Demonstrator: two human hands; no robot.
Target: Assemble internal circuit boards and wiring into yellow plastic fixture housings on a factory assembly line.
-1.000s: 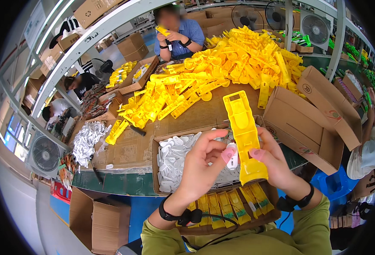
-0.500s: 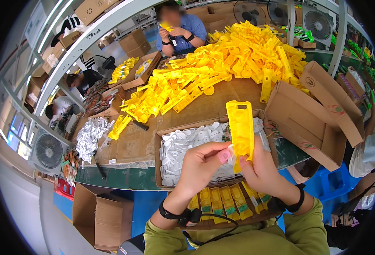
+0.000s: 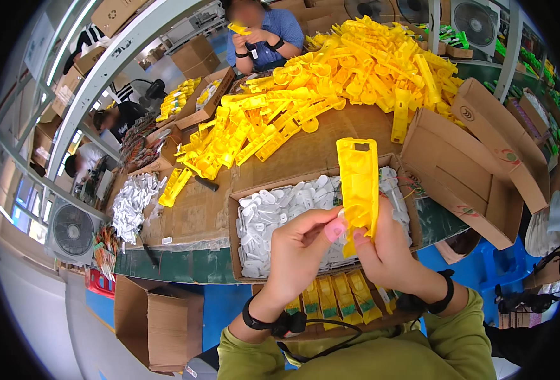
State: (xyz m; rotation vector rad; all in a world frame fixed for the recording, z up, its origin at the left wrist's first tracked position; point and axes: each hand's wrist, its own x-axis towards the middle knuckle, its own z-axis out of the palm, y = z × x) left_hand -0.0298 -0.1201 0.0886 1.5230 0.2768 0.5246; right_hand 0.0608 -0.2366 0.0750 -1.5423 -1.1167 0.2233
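A long yellow plastic casing (image 3: 359, 180) stands nearly upright above the box of white pieces, its slotted end at the top. My right hand (image 3: 389, 253) grips its lower right side, thumb in front. My left hand (image 3: 302, 253) is closed in a pinch at the casing's lower left edge. A bit of white shows at its fingertips, too small to name. Below both hands, a carton (image 3: 231, 237) holds many small white oval plastic pieces (image 3: 270, 221). Closer to my body, several yellow casings with green parts (image 3: 349, 297) lie in a row in another box.
A big heap of yellow casings (image 3: 368, 63) covers the table's far side. White pieces (image 3: 134, 206) lie at the left. An open carton (image 3: 457, 171) stands at the right, another (image 3: 159, 323) on the floor at lower left. Across the table sits a co-worker (image 3: 273, 31) holding a yellow piece.
The view has shifted slightly. Both hands stay at the lower part of the yellow casing, which is turned a little; the white bit at my left fingertips shows less.
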